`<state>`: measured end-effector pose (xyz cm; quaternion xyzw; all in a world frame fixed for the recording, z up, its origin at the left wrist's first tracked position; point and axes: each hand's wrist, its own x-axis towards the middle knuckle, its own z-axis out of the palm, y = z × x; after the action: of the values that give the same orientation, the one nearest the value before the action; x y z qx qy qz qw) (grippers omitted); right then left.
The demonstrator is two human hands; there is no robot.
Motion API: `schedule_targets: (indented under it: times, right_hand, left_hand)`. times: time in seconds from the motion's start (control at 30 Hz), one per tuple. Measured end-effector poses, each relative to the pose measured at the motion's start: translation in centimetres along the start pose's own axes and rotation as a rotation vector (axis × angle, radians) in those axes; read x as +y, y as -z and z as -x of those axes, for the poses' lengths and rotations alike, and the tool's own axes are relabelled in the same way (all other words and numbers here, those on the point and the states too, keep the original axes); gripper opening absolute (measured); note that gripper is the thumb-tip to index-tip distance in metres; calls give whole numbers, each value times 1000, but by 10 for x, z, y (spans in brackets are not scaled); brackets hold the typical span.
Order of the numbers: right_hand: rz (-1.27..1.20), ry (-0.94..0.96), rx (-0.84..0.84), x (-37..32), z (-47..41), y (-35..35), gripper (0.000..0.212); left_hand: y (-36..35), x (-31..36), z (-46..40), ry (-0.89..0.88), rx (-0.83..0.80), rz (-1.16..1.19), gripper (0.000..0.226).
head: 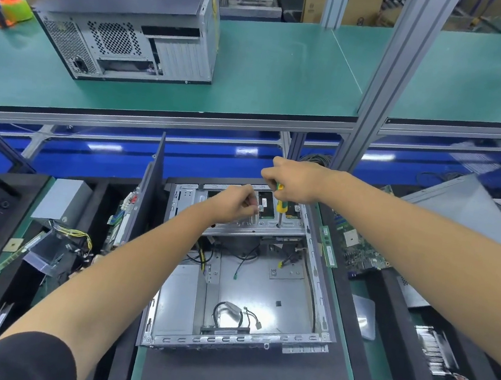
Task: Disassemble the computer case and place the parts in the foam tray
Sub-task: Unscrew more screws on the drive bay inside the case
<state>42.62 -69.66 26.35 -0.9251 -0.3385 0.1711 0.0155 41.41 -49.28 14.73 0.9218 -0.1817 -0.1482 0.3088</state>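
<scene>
An open grey computer case (pixel 263 288) lies flat on a dark mat at the middle, with loose cables inside. My right hand (pixel 295 181) grips a yellow-green screwdriver (pixel 279 205), held upright with its tip down on the drive cage (pixel 270 225) at the case's far end. My left hand (pixel 235 203) rests on the same cage just left of the screwdriver, its fingertips pinching a small metal part there. Black foam trays flank the case, one to the left (pixel 98 200) and one to the right (pixel 386 302), with removed parts in them.
A case side panel (pixel 149 190) stands upright left of the case. A motherboard (pixel 358 242) and a RAM stick (pixel 328 245) lie to the right, a heatsink (pixel 432 348) further right. A second closed case (pixel 130 26) sits on the green upper shelf. An aluminium post (pixel 379 89) rises behind.
</scene>
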Motion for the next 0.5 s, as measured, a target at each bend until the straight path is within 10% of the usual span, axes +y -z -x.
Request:
schedule_targets:
  times: [0.23,0.5]
  right_hand:
    - [-16,9,-3,1,4,2,9]
    - [-64,3,44,5,15,1,12]
  left_hand:
    - [-16,2,9,66,91,414,18]
    - [-42,10,18,51,22,356,8]
